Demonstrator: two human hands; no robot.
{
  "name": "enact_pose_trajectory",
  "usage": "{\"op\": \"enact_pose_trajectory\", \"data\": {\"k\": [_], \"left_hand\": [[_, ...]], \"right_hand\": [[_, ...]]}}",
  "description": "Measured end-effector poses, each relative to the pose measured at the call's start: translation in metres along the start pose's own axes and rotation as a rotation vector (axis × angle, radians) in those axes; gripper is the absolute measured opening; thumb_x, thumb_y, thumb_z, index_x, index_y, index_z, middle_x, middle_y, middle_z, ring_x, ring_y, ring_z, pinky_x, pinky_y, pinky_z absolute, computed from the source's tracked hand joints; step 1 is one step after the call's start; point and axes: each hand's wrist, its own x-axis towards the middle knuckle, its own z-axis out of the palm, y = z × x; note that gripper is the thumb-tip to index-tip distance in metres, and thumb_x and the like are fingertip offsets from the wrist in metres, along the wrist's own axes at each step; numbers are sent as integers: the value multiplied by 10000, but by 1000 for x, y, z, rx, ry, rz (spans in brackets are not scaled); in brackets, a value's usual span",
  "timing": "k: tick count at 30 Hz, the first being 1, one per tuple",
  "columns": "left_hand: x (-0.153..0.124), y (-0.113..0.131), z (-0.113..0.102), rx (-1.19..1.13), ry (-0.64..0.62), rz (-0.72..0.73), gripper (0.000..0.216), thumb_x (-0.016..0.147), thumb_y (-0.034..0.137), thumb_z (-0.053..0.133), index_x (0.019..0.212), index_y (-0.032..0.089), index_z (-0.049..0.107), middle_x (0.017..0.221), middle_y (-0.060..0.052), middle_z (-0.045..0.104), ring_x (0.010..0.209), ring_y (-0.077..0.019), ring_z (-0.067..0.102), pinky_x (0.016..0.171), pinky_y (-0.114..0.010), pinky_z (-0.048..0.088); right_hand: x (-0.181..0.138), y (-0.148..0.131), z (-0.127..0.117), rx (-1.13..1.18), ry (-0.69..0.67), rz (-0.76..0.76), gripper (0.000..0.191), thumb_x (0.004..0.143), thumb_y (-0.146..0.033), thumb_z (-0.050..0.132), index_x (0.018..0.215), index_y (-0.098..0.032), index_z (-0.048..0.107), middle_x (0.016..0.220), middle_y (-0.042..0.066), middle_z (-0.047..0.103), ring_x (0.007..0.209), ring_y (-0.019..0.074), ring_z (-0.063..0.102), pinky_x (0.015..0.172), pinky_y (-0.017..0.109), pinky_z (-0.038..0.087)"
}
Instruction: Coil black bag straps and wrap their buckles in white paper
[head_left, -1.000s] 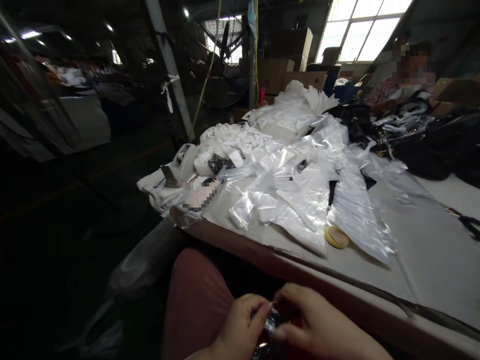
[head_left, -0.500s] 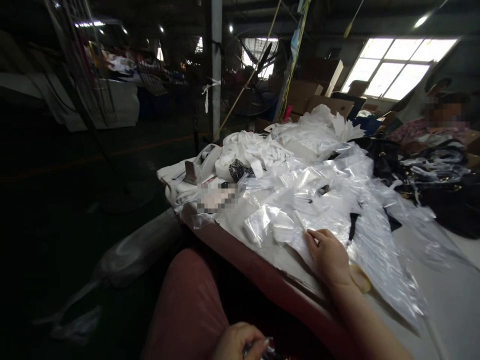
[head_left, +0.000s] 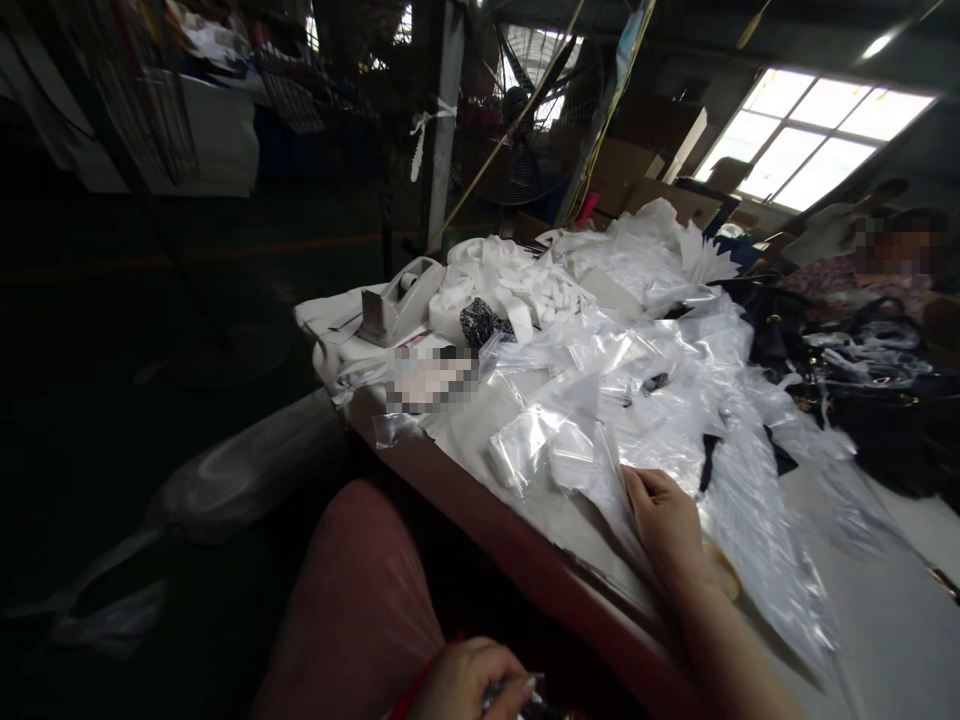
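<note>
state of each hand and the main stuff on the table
left hand, closed on a dark shiny item
right hand, pinching a white strip
white strip, held
plastic bags, loosely heaped
tape dispenser, upright
white straps, piled
yellow roll, partly hidden
black bags, heaped

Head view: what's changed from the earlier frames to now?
Right hand has let go of the shiny dark item by the lap, moved forward to the table and seems to have pinched the white strip there. Yellow roll is now partly hidden by that arm. Unchanged: left hand holds the item; bags stay heaped.
</note>
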Motion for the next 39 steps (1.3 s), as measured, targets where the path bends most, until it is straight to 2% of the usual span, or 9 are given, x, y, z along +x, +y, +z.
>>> {"op": "enact_pose_trajectory", "data": {"k": [8,25,29,35,39], "left_hand": [[-1,8,-3,2,-3,-2,286,888,343,520,836,188,754,796,-58,722,753,-154,659,683,-199,452],[-12,17,-6,47,14,60,256,891,281,514,827,168,734,790,-59,728,757,-155,665,693,-197,442],[-14,14,-4,45,54,104,230,878,257,524,788,175,720,749,-41,719,717,-142,651,669,-192,435],[-15,14,-3,38,83,140,220,874,241,527,769,175,708,724,-34,708,692,-133,642,649,-186,429],[-16,15,-5,31,89,144,207,866,232,537,770,174,711,719,-32,708,689,-132,637,653,-186,431]], "right_hand": [[-4,-4,3,20,41,7,344,867,-438,510,888,-200,757,947,73,736,861,235,673,785,346,493],[-6,-12,2,-55,11,21,372,863,-453,525,917,-185,777,995,68,731,879,226,668,794,314,473],[-1,-15,0,-120,-27,41,336,846,-427,540,891,-203,786,983,61,743,882,234,674,787,308,473],[9,-22,-8,-237,-142,52,304,831,-454,567,858,-254,795,928,46,770,816,265,685,679,322,464],[14,-23,-10,-269,-196,25,281,831,-439,579,887,-265,792,970,22,771,865,252,690,705,305,467]]}}
